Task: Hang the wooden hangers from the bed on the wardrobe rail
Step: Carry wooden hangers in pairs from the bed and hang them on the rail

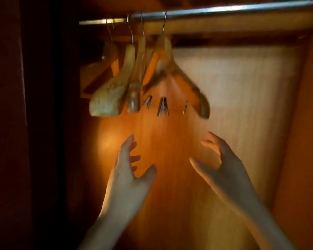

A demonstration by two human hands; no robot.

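Several wooden hangers (116, 87) hang by metal hooks from the shiny metal wardrobe rail (215, 9), bunched at its left end. The rightmost hanger (184, 76) is blurred and carries small metal clips (162, 109) on its lower bar. My left hand (128, 177) is held up below the hangers, fingers apart and empty. My right hand (222, 166) is raised beside it, also spread and holding nothing. Both hands are well below the hangers and touch none of them. The bed is out of view.
The wardrobe's orange wooden back panel (170, 177) glows behind my hands. A pale panel (242, 96) lies to the right, a wooden side wall (307, 141) at far right. A dark door or wall (16, 123) closes off the left side.
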